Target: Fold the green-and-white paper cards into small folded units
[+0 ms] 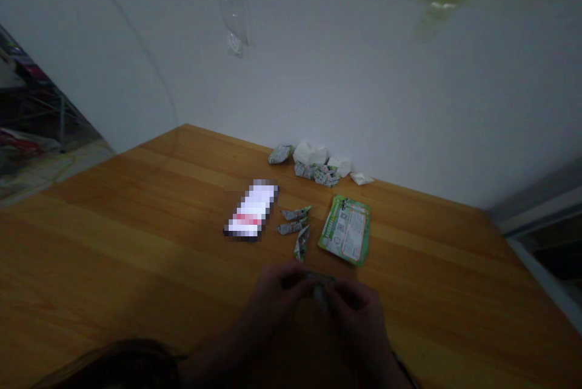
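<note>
Wooden table (136, 243) — wrapper (321, 289) pinched between left hand (277, 295) and right hand (357, 304).

Left hand (277, 295) and right hand (357, 310) held close together low in view, fingers (291, 277) curled and pinching inward, forearms (227, 349) angling up from below, both in shadow

a lit phone (251, 209) lies on the wooden table (113, 243)

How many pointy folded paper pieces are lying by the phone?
3. All lie between the phone and the green printed packet: one folded piece at the top, a second folded piece just below it, and a third folded piece lower down, slanting the other way.
</note>
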A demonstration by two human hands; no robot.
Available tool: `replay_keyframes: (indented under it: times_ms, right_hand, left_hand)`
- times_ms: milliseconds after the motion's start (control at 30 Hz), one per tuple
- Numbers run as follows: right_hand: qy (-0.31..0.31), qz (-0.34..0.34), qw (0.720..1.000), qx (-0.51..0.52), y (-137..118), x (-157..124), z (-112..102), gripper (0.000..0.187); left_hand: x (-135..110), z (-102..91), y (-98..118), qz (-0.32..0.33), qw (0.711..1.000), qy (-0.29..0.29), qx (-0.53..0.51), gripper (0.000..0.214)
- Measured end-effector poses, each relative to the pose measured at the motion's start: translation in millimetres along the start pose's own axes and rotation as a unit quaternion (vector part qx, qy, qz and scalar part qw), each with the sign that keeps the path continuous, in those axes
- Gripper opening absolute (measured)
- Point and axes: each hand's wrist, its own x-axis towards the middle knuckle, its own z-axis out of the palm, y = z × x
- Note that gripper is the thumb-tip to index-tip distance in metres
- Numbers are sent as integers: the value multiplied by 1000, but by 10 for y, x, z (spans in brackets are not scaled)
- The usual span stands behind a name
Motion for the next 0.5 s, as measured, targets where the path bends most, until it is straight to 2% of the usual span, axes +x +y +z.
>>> replay_keyframes:
  times_ms: [67, 133, 267, 400, 500]
  right_hand:
    - [-18, 44, 997, 56, 29, -3, 7, 22]
    - [-26, 60, 993, 99, 67, 4, 4, 25]
    - [-24, 55, 993, 102, 104, 17, -9, 20]
    - [-4, 35, 998, 56, 73, 0, -14, 11]
    - [9, -3, 1000, 17, 71, 8, -44, 15]
  left_hand:
    - [32, -22, -37, -45, 997, -22, -63, 18]
    - [67, -61, -64, -60, 991, -51, -108, 24]
    - [115, -142, -64, -70, 986, -98, -112, 26]
    - [111, -131, -56, -109, 981, -69, -147, 26]
    - [89, -83, -61, -163, 965, -57, -195, 35]
